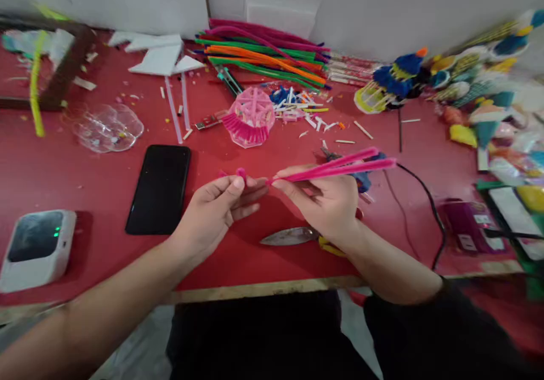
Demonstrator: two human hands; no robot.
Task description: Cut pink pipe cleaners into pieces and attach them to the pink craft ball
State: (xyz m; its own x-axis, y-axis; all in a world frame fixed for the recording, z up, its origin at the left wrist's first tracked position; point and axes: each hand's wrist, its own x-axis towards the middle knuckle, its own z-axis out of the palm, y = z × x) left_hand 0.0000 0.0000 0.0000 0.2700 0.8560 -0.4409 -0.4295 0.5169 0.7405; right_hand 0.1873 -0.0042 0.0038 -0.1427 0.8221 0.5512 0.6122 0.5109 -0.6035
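Note:
Pink pipe cleaners (340, 165) stretch to the right from between my hands, held above the red table. My right hand (325, 196) pinches them near their left part, and their long ends fan slightly apart beyond it. My left hand (223, 199) grips a short bent pink end between thumb and forefinger. Part of the pipe cleaners is hidden by the fingers. Below my right hand lie scissors (291, 236) with yellow handles, partly covered by the wrist. Farther back sits a round pink woven piece (250, 116) with a fuzzy pink section at its front.
Colored pipe cleaners (263, 54) are piled at the back, beside a utility knife (229, 80) and scattered clippings (301, 105). A black phone (159, 190) and a white device (40, 247) lie left. Finished-looking figures (393, 80), a purple box (474, 227) and a cable (429, 204) are right.

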